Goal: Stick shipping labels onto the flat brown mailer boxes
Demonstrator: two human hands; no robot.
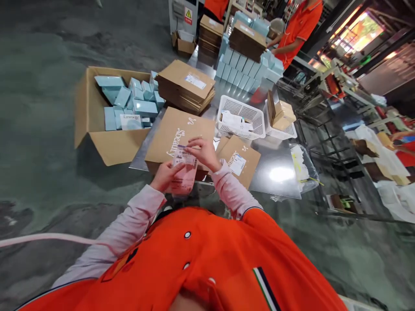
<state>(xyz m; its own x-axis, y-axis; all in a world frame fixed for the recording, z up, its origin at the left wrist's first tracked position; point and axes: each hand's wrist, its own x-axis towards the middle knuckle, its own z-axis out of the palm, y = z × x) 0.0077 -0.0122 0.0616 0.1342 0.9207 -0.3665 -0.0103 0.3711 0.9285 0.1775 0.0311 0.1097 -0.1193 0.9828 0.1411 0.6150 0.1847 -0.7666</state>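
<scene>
Both hands are on a printed shipping label [184, 180] in front of my chest, at the table's near edge. My left hand [166, 174] pinches its left side, thumb on top. At the label's upper edge, the fingers of my right hand [205, 152] are closed on it. Just beyond my hands lies a brown cardboard box [175, 129] with white lettering. A flatter brown carton [248, 157] with a white label rests to the right of my right hand, partly over another piece of cardboard.
Left stands an open carton [118, 149] of light-blue boxes. Behind are stacked flat cartons [175, 77] and a white basket [223, 103] with papers. A second basket [285, 133] holds small cartons. Across the metal table [272, 172], a person in orange [300, 26] stands beside blue boxes [240, 65].
</scene>
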